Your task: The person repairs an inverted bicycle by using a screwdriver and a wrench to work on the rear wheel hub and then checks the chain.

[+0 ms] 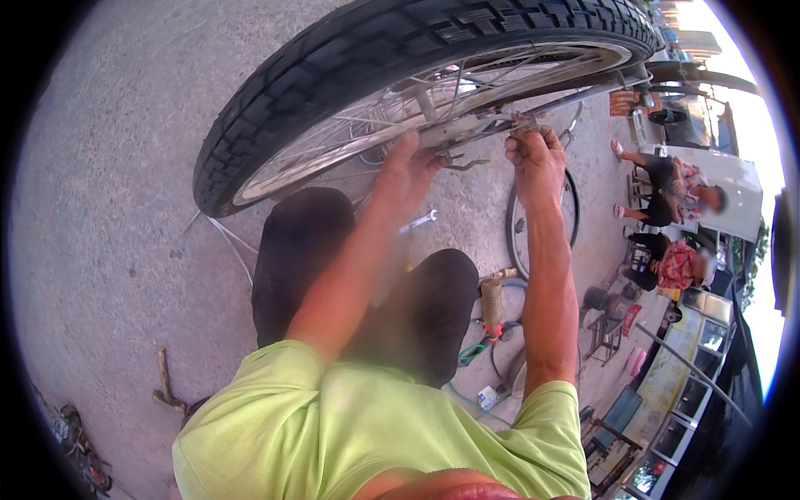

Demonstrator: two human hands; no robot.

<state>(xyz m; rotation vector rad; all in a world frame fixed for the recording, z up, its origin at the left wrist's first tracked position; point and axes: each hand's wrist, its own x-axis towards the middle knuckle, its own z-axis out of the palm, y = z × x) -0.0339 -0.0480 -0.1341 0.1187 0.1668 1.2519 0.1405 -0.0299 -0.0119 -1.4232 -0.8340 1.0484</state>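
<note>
Room is opening between the hands, while the wheel is walling off the upper side.
The thick black tyre [333, 100] is arching across the upper part, and its spokes [333, 137] are leaving only narrow slits. The left hand [404, 179] and right hand [536, 158] are standing apart; a hooked metal piece [464, 164] is jutting into the gap. The left knee [307, 229] and right knee [448, 279] are crowding the near side, leaving a slot partly crossed by the left forearm [342, 271]. A cylindrical tool [492, 302] is occupying ground between the right knee and right forearm [552, 292]. Leftward, concrete ground [125, 167] is offering wide passage.
</note>
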